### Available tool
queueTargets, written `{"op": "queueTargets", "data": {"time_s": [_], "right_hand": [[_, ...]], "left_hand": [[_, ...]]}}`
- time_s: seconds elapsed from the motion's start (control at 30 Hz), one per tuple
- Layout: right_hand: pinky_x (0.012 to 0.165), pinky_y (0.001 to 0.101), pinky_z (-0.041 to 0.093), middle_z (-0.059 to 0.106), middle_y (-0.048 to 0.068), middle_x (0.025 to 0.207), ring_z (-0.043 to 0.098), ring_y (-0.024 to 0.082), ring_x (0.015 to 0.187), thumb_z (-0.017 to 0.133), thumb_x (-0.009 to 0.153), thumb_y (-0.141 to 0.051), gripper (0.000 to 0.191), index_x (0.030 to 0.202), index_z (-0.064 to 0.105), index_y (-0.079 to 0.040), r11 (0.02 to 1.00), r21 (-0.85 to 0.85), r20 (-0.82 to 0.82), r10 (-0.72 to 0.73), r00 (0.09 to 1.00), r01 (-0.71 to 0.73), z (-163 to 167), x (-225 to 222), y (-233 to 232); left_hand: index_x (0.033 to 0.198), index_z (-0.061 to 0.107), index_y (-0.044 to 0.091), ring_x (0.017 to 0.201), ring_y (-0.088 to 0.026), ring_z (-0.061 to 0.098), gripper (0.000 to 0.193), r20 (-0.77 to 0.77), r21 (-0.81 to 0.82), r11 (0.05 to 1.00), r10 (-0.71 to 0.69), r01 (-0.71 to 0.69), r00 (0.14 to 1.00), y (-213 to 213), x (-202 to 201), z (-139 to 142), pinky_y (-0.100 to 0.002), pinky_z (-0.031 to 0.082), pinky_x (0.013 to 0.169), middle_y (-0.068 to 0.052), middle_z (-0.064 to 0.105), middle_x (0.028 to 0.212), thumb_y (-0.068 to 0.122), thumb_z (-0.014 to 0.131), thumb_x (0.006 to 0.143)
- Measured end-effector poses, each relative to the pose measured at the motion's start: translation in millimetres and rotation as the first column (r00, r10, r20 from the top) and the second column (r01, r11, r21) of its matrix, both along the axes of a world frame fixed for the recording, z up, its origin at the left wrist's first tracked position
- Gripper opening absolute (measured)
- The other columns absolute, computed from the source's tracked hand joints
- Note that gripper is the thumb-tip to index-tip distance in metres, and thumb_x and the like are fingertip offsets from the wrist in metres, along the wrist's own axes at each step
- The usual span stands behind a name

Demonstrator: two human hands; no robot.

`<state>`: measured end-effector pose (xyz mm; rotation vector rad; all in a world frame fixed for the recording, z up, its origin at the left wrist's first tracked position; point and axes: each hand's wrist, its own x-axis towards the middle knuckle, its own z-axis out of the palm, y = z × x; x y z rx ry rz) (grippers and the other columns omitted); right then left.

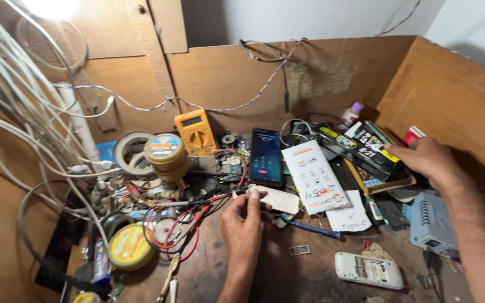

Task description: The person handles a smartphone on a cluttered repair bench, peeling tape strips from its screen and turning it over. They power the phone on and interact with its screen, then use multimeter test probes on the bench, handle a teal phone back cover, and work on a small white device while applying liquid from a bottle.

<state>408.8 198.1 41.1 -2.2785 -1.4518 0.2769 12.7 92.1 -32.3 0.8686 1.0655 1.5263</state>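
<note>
White card (279,199) under left hand (244,221) fingertips.

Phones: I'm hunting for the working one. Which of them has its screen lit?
The dark smartphone standing beside the yellow multimeter glows; the white handset lies face down.
</note>
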Motion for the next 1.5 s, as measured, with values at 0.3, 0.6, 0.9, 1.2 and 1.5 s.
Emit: {"op": "queueTargets", "data": {"time_s": [0.3, 0.6, 0.9, 1.2, 1.5], "right_hand": [[0.064, 0.0423, 0.055, 0.075, 0.020, 0.086, 0.071, 0.030, 0.072, 0.094, 0.069, -0.049, 0.058, 0.095, 0.079, 0.001, 0.969, 0.076, -0.100, -0.229, 0.968, 0.237, 13.3, -0.8, -5.2], [0.050, 0.0395, 0.055, 0.071, 0.018, 0.094, 0.069, 0.021, 0.068, 0.094, 0.071, -0.036, 0.071, 0.116, 0.066, 0.012, 0.846, 0.525, -0.123, -0.029, 0.992, 0.089, 46.5, -47.7, -76.7], [0.084, 0.0406, 0.058, 0.071, 0.017, 0.108, 0.073, 0.027, 0.098, 0.095, 0.048, -0.029, 0.087, 0.125, 0.063, -0.006, 0.630, 0.713, 0.039, 0.402, 0.915, -0.307, -53.7, -230.1, -120.0], [0.102, 0.0447, 0.039, 0.064, 0.021, 0.128, 0.063, 0.031, 0.117, 0.074, 0.078, -0.036, 0.076, 0.137, 0.049, 0.006, 0.253, 0.686, 0.587, 0.362, 0.725, -0.682, -93.5, -270.2, -96.4], [0.108, 0.0450, 0.041, 0.062, 0.019, 0.133, 0.059, 0.032, 0.124, 0.077, 0.081, -0.033, 0.072, 0.137, 0.050, 0.003, 0.181, 0.634, 0.604, 0.492, 0.627, -0.752, -80.1, -269.9, -120.0]], "left_hand": [[0.104, 0.078, 0.000, 0.058, -0.009, 0.065, 0.034, 0.007, 0.005, 1.000, -0.026, 0.026, 1.000, 1.6, 0.3, 1.6, -0.023, 0.050, 0.049, -0.006, 0.073, 0.075, 0.030, 0.060, 0.101], [0.110, 0.074, -0.002, 0.065, -0.015, 0.069, 0.036, 0.161, -0.002, 0.998, -0.066, 0.068, 0.985, 8.5, 4.0, -16.8, -0.030, 0.059, 0.053, -0.011, 0.072, 0.087, 0.027, 0.057, 0.100], [0.144, 0.052, 0.011, 0.088, -0.020, 0.066, 0.051, 0.376, -0.025, 0.984, -0.153, 0.175, 0.914, 37.9, 11.9, -44.0, -0.036, 0.061, 0.066, -0.011, 0.068, 0.122, 0.027, 0.062, 0.096], [0.128, 0.059, -0.001, 0.100, -0.020, 0.071, 0.046, 0.438, 0.183, 0.983, -0.112, 0.034, 0.892, 20.2, 0.2, -5.6, -0.033, 0.057, 0.087, -0.014, 0.074, 0.111, 0.010, 0.076, 0.086], [0.117, 0.059, -0.001, 0.085, -0.017, 0.066, 0.038, 0.580, 0.176, 0.979, -0.186, 0.101, 0.793, -5.1, -5.8, 27.2, -0.033, 0.056, 0.073, -0.010, 0.069, 0.097, 0.011, 0.080, 0.087]]}}
